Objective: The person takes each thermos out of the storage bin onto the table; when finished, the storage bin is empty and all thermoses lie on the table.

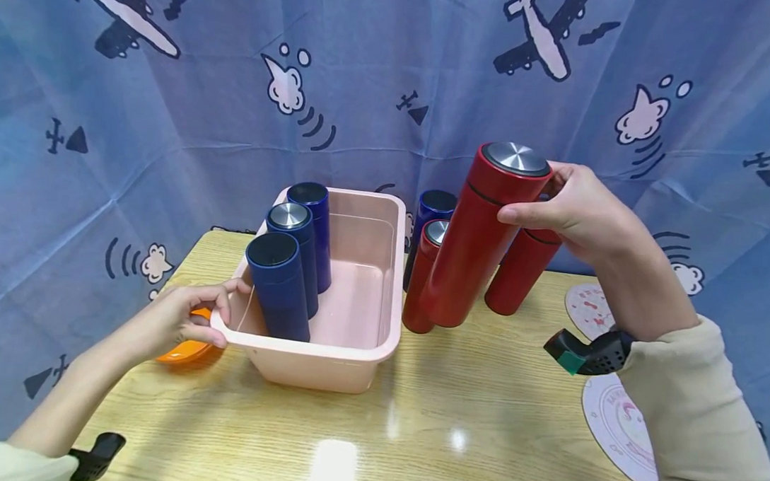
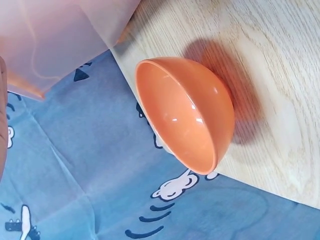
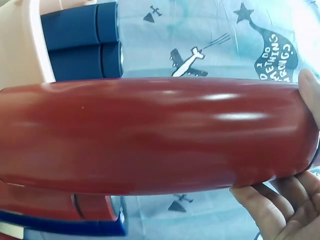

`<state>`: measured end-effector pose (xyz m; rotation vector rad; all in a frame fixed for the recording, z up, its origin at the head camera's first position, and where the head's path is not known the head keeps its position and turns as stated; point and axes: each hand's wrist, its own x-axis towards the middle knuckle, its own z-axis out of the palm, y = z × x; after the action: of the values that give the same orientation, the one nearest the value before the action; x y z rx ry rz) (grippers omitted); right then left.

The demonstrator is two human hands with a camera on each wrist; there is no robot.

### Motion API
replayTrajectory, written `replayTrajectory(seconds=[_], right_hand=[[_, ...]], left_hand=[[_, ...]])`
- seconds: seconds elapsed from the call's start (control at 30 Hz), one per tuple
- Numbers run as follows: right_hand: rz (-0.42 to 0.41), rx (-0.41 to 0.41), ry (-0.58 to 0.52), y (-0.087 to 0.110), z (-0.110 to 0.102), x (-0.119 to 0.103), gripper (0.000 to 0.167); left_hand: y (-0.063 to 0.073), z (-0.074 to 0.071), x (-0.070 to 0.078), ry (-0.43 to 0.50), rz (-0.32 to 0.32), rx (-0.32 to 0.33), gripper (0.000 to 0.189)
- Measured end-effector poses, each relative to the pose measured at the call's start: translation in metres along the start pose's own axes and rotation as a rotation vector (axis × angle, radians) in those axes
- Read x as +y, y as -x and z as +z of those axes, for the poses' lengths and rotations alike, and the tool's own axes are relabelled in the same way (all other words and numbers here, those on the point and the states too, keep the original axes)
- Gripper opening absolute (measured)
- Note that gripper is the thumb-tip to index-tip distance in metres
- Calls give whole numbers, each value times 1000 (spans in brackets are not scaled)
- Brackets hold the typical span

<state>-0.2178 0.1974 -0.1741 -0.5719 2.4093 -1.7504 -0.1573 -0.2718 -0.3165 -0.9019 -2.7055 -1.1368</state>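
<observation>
A tall red thermos (image 1: 471,244) with a silver-topped lid hangs tilted in my right hand (image 1: 584,209), which grips it just below the lid, thumb in front. In the right wrist view the red thermos (image 3: 160,135) lies across the picture, fingers at its lid end. With my left hand (image 1: 193,314) I pinch the front left corner of a pale pink plastic bin (image 1: 312,349). Three blue thermoses stand along the bin's left side: a front one (image 1: 277,287), a silver-topped middle one (image 1: 291,215) and a back one (image 1: 321,235).
Right of the bin stand a red thermos (image 1: 419,306) and a blue one (image 1: 436,203), both partly hidden. Another red thermos (image 1: 516,278) is behind the held one. An orange bowl (image 2: 200,110) sits left of the bin. Round patterned mats (image 1: 617,420) lie at the right.
</observation>
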Motion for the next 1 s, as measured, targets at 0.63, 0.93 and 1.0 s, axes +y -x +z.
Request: replayTrajectory(seconds=[0.63,0.93,1.0], right_hand=[[86,1,129,14,-13,40,25],[76,1,110,19,-22,61,30],[75,-7,95,20,-25,66,31]], left_hand=[[-11,-7,6,-145,137,-71,34],[-12,-7,5,-136,170,-72,35],[-13,-6,5,-136,180,-67,35]])
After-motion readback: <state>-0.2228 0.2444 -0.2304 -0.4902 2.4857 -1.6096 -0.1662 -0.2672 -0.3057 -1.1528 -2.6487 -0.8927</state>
